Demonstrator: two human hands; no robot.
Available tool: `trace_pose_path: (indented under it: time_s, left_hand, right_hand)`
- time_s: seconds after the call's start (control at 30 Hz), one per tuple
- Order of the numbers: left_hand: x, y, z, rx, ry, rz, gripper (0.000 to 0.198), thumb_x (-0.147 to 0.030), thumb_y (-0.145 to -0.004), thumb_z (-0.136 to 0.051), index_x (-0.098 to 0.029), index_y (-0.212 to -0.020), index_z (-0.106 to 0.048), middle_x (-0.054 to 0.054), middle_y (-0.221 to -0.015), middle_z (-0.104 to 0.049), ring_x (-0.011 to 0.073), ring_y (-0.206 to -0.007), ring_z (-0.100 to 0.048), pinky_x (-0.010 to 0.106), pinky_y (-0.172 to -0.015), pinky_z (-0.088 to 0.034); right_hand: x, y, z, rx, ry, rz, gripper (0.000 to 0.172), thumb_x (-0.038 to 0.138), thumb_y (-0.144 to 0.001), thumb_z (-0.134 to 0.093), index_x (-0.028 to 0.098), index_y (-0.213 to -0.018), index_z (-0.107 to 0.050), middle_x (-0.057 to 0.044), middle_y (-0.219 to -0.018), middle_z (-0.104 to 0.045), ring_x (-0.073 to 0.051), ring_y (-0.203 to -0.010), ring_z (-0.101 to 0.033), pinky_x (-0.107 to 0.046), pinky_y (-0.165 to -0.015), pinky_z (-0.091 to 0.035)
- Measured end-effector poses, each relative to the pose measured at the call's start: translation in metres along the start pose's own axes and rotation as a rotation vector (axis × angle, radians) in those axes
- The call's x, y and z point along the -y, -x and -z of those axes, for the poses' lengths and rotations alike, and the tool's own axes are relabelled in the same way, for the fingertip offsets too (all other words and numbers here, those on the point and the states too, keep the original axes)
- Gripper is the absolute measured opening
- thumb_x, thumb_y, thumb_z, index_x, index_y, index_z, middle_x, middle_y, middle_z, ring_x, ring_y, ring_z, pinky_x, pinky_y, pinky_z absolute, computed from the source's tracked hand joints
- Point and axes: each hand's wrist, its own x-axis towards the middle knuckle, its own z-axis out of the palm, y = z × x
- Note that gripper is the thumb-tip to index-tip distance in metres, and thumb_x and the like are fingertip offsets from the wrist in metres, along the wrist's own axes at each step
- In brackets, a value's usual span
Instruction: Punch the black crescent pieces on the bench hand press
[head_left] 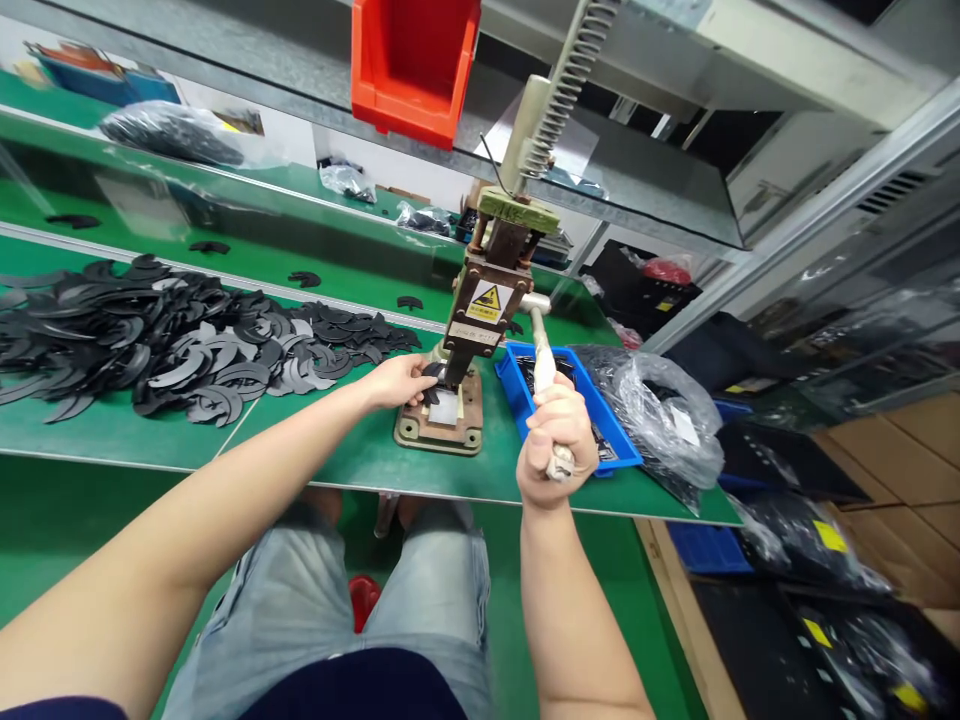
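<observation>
A hand press (pixel 486 310) with a yellow warning label stands on the green bench. My left hand (pixel 403 381) pinches a black curved piece (pixel 433 380) at the press base (pixel 439 440), under the ram. Fingertips hide part of that piece. Wrapped around the white-covered press lever (pixel 544 365), my right hand (pixel 559 437) is closed, to the right of the press. A large heap of black curved pieces (pixel 202 345) spreads over the bench to the left of my left hand.
Right of the press sits a blue tray (pixel 619 440) of small parts, beside a clear plastic bag (pixel 660 410). An orange-red bin (pixel 416 75) hangs above, near the press spring (pixel 574 80). Several single curved pieces lie on the green strip behind. Cardboard boxes (pixel 900 480) stand at right.
</observation>
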Motion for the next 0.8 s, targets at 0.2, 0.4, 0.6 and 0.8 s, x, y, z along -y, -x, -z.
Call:
trace_pose_path:
  time_s: [0.2,0.4,0.6,0.8]
  left_hand:
    - [0.001,-0.010,-0.009,0.029,-0.011,0.051,0.034,-0.044,-0.089,-0.084,-0.020,-0.098,-0.060,-0.004,-0.055,-0.064,0.0146,-0.043,-0.061,0.023,-0.045,-0.045]
    - [-0.001,-0.022,-0.006,0.166,-0.021,0.043,0.030,-0.037,-0.094,-0.079,-0.020,-0.109,-0.061,-0.007,-0.054,-0.060,0.0113,-0.039,-0.055,0.020,-0.040,-0.041]
    - [0.000,-0.035,-0.003,0.222,-0.044,0.070,0.027,-0.027,-0.090,-0.079,-0.021,-0.112,-0.064,-0.007,-0.057,-0.057,0.0096,-0.039,-0.048,0.020,-0.039,-0.034]
    - [-0.012,-0.041,-0.010,0.174,-0.163,0.175,0.025,-0.023,-0.084,-0.081,-0.020,-0.106,-0.069,-0.009,-0.046,-0.044,0.0126,-0.037,-0.040,0.024,-0.042,-0.027]
  right_hand:
    - [-0.002,0.001,0.000,-0.007,0.021,0.007,0.021,0.030,-0.094,-0.060,0.028,-0.075,-0.054,0.001,-0.070,-0.058,-0.024,-0.079,-0.067,-0.064,-0.100,-0.059]
    - [-0.003,0.000,0.001,-0.001,-0.038,0.045,0.021,0.029,-0.094,-0.064,0.026,-0.075,-0.056,0.003,-0.072,-0.061,-0.022,-0.082,-0.068,-0.066,-0.107,-0.057]
    - [-0.003,0.001,-0.002,-0.045,-0.057,0.021,0.021,0.026,-0.093,-0.064,0.025,-0.074,-0.056,0.003,-0.071,-0.060,-0.021,-0.083,-0.067,-0.064,-0.108,-0.055]
    - [-0.004,-0.001,-0.008,-0.112,-0.079,0.052,0.025,0.024,-0.092,-0.064,0.024,-0.070,-0.053,0.003,-0.068,-0.058,-0.020,-0.080,-0.065,-0.061,-0.105,-0.056]
